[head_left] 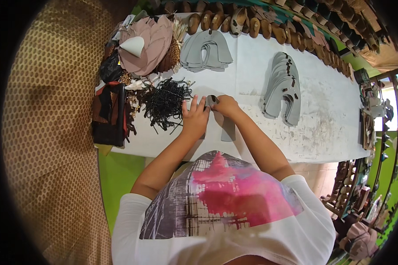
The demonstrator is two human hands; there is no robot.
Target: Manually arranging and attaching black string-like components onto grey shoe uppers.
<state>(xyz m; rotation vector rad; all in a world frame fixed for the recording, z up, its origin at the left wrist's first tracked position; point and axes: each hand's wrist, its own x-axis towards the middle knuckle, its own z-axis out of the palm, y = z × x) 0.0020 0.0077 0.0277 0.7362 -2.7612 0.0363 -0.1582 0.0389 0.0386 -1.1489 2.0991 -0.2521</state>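
A grey U-shaped cut piece of sheet material is between my hands near the table's front edge, with a small dark patch at its curved top. My right hand is closed, its fingertips pinching the piece beside that patch. On the other side, my left hand grips the edge close to the curve, its outer fingers spread. Part of the piece is hidden behind this hand. Just left of it lies a tangled heap of black beaded or ruffled strips.
Grey U-shaped pieces lie fanned in a stack at the back and in another stack with dark patches on the right. Brown shoe forms line the far edge. Pinkish leaf-shaped pieces and a dark box occupy the left.
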